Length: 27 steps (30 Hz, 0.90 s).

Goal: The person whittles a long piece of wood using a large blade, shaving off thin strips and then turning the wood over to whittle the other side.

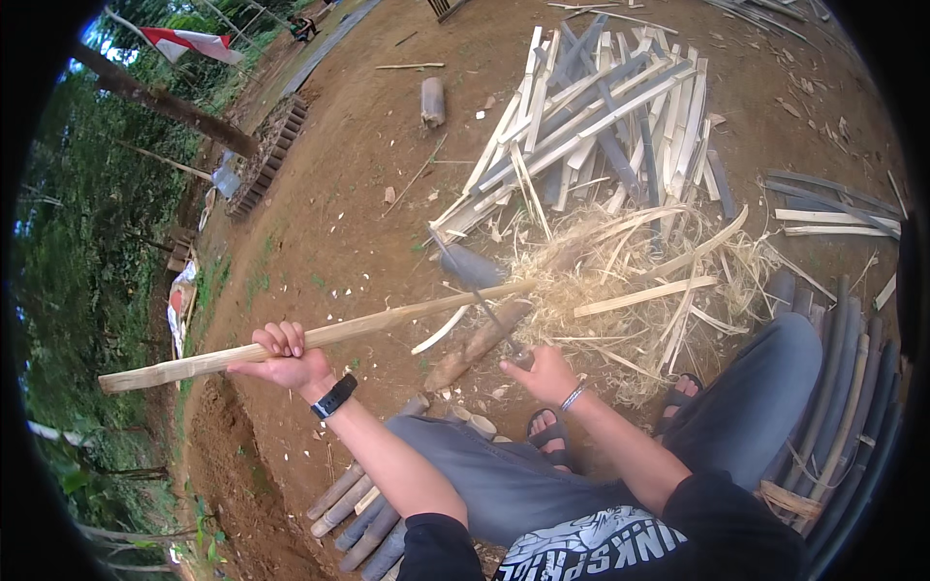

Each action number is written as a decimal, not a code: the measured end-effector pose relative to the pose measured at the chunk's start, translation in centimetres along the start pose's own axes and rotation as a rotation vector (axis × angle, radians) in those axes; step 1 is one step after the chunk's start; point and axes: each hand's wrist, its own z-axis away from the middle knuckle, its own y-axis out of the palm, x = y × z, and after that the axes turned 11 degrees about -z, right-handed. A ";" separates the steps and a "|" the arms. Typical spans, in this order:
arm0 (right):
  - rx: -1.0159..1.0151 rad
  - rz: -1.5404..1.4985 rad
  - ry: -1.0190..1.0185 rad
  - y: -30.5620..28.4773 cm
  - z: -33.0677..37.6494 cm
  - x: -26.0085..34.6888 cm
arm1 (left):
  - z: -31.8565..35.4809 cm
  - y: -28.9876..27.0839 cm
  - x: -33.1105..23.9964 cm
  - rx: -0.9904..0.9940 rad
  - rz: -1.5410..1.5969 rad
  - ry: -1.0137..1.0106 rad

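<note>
My left hand (281, 358) is closed around a long pale bamboo strip (407, 316), which slants from the lower left up to the right. In my right hand (547, 376) is the handle of a machete (520, 359). Its thin dark blade points up and to the left, crossing the strip near the strip's far end; I cannot tell whether the edge touches it. Below that crossing, a brown log (475, 349) lies on the ground. Pale curled shavings (620, 261) are heaped just beyond my right hand.
Split bamboo strips (601, 107) lie in a big pile ahead. Bamboo poles (843, 407) are stacked at my right, and shorter bamboo pieces (373, 513) lie under my left leg. A short bamboo section (432, 103) stands farther off. Dirt edges drop off at left.
</note>
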 end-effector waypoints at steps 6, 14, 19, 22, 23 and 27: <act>0.035 0.115 -0.073 4.1 -0.4 1.7 | 0.2 3.6 -0.5 -0.044 0.021 0.023; -0.048 -0.311 0.009 7.5 -3.4 -2.8 | 0.3 6.0 0.0 -0.026 0.004 0.040; -0.096 -0.302 0.218 5.9 -6.1 -6.7 | 0.0 5.8 0.0 -0.079 -0.081 0.069; -0.076 -0.516 0.154 6.4 -6.3 -3.0 | -0.5 5.1 0.6 -0.031 -0.060 0.074; -0.056 -0.457 0.101 6.9 -6.3 -2.4 | -0.3 5.2 0.7 -0.014 -0.053 0.067; -0.069 -0.259 0.034 6.9 -6.9 -3.8 | -0.2 6.0 0.3 -0.006 -0.078 0.050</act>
